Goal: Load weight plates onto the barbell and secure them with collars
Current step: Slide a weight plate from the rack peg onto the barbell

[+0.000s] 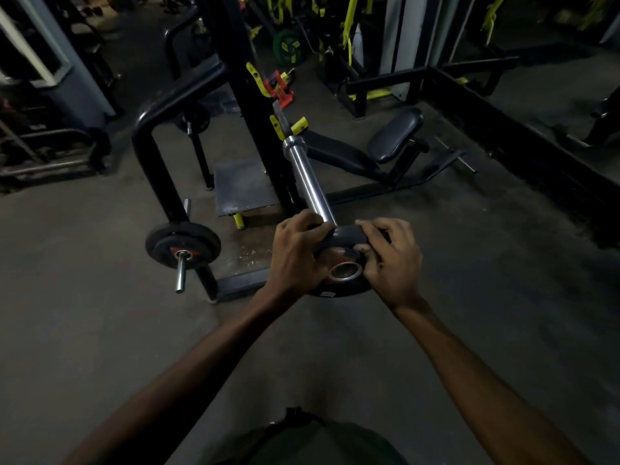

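The barbell's chrome sleeve [307, 179] points toward me from the yellow hooks of a black rack. A small black weight plate [345, 238] with a reddish hub sits at the sleeve's near end, the bar's end ring [345, 271] showing through its hole. My left hand [295, 253] grips the plate's left edge. My right hand [391, 260] grips its right edge, fingers curled over the rim. No collar is visible on the sleeve.
A black rack upright [235, 78] stands behind the sleeve. A storage peg at lower left carries another black plate [183, 245]. A red clamp-like part [280, 88] sits up by the rack. A padded bench [394, 134] lies to the right. Grey floor surrounds me.
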